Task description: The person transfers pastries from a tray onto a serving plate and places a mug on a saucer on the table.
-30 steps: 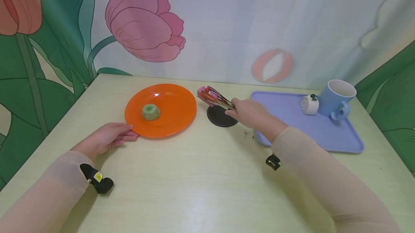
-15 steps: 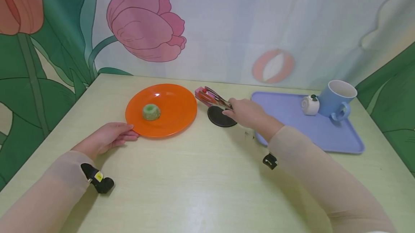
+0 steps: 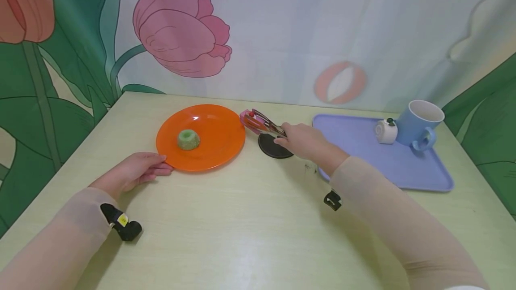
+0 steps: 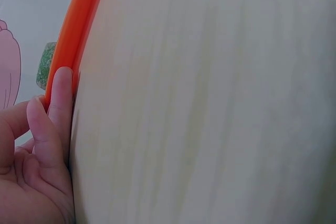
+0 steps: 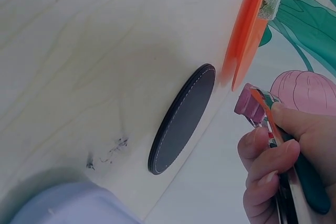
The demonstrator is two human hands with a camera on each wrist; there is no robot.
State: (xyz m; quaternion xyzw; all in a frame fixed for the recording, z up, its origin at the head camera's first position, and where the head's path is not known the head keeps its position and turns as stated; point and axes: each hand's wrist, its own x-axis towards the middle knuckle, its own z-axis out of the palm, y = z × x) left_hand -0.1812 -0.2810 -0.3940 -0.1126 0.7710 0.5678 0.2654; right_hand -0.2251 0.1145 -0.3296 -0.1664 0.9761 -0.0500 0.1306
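My left hand [image 3: 135,171] pinches the near-left rim of an orange plate [image 3: 217,146], thumb above and fingers below. A green ring-shaped cake [image 3: 188,139] sits on the left part of that plate. My right hand [image 3: 308,143] grips a pair of tongs [image 3: 271,125], seen close in the right wrist view with a dark green handle [image 5: 307,182]. Between the tong ends is a pink cake piece [image 5: 248,104] with a red topping. It is held above the table near the plate's right edge. Beneath the tongs lies a round black coaster [image 3: 274,146], partly covered by them.
At the right is a lavender tray [image 3: 363,155]. A blue mug [image 3: 415,124] and a white cake roll [image 3: 385,131] with a dark topping stand at its back right. A patterned curtain [image 3: 274,34] hangs behind the table [image 3: 225,227]. Small dark marks show beside the coaster.
My right hand has moved a little to the left with the tongs and the pink cake piece, closer to the plate. The left hand has stayed at the plate's rim.
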